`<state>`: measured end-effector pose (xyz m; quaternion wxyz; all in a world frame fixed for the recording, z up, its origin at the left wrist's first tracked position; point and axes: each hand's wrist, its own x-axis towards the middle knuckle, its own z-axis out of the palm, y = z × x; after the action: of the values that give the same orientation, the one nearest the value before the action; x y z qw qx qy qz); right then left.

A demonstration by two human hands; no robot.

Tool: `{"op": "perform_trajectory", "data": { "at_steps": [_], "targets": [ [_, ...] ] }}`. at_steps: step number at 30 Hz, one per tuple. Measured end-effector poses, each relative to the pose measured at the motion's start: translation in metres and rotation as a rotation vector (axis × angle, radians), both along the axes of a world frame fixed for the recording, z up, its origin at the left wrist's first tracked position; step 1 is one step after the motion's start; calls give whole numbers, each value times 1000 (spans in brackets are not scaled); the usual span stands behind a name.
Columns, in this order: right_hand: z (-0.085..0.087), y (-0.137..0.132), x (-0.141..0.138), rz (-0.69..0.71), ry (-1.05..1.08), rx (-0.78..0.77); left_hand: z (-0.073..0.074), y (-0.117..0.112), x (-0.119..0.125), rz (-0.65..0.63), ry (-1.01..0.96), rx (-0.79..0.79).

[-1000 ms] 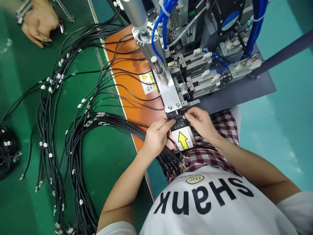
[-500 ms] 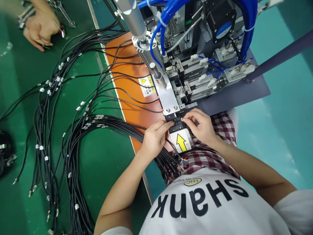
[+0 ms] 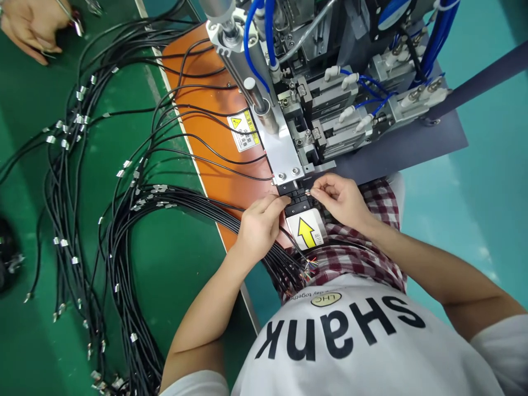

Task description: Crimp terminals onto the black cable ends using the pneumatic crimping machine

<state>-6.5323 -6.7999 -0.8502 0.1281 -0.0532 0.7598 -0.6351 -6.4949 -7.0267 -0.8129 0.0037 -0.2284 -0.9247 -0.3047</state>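
Note:
My right hand (image 3: 343, 202) is closed in a pinch on a small silvery connector piece (image 3: 307, 192), at the right side of a black fixture block (image 3: 297, 209). From the left, my left hand (image 3: 260, 224) reaches to the same block, its thumb and index fingertips together at the block's slot. What those fingertips hold is hidden. The block is at the near end of a metal machine (image 3: 284, 157). A white label with a yellow arrow (image 3: 306, 232) lies just below it. Beneath my left wrist passes a bundle of black cables (image 3: 193, 206), with stripped coloured wire ends by my lap.
More black cables (image 3: 119, 308) with silvery tips spread over the green table (image 3: 185, 297). An orange board (image 3: 216, 181) with a warning label (image 3: 244, 131) lies under the machine. Blue air tubes (image 3: 439, 44) rise on the right. Another person's hand (image 3: 35, 27) is at upper left.
The view has shifted, so the machine and cables sit higher and the table things lie further left. Both my hands stay at the black block, with the silvery piece now showing more at my right fingertips.

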Motion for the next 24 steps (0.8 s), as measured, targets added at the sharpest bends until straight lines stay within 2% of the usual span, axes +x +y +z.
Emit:
{"op": "perform_trajectory", "data": {
  "at_steps": [4, 8, 11, 16, 19, 24],
  "targets": [
    [-9, 2, 4, -61, 33, 37, -2, 1, 0, 4, 5, 2],
    [-17, 6, 7, -135, -181, -31, -3, 2, 1, 18, 36, -32],
    [-13, 3, 8, -97, -241, -107, -3, 4, 4, 40, 91, -64],
    [-1, -5, 3, -63, -304, -156, -4, 9, 12, 137, 261, -234],
    [1, -6, -1, -72, -376, -218, -6, 11, 16, 134, 225, -202],
    [-3, -7, -1, -73, -319, -242, -5, 12, 14, 174, 192, -170]
  ]
}}
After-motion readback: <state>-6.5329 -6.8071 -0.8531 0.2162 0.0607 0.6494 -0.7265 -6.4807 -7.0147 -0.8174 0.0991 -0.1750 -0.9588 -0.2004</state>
